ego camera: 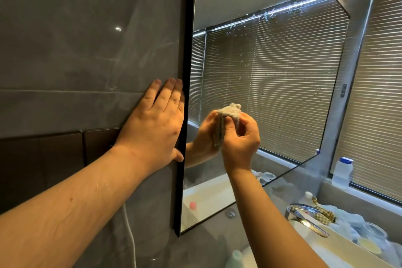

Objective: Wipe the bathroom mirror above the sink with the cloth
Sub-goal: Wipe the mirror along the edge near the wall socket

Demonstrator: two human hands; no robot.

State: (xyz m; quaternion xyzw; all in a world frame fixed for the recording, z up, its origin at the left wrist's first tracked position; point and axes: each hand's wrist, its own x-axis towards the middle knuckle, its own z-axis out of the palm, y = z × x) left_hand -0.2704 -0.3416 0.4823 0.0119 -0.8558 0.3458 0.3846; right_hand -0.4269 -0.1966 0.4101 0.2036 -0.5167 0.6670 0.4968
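The left hand (155, 124) lies flat with straight fingers on the grey wall (76, 39), its thumb at the mirror's dark frame (185, 93). Just right of it, the right hand (240, 139) pinches a bunched pale cloth (229, 113) and holds it against the mirror (272, 72), low on the glass near the frame. Droplets speckle the glass above the cloth. Below to the right a chrome tap (304, 216) stands over the sink (339, 248); farther back, a white bottle (342, 172) stands by the blinds (378, 93).

The left hand (158, 122) lies flat on the grey wall (76, 39), touching the mirror (272, 72) frame; at its 3 o'clock, the right hand (241, 139) pinches the cloth (230, 112) against droplet-speckled glass.
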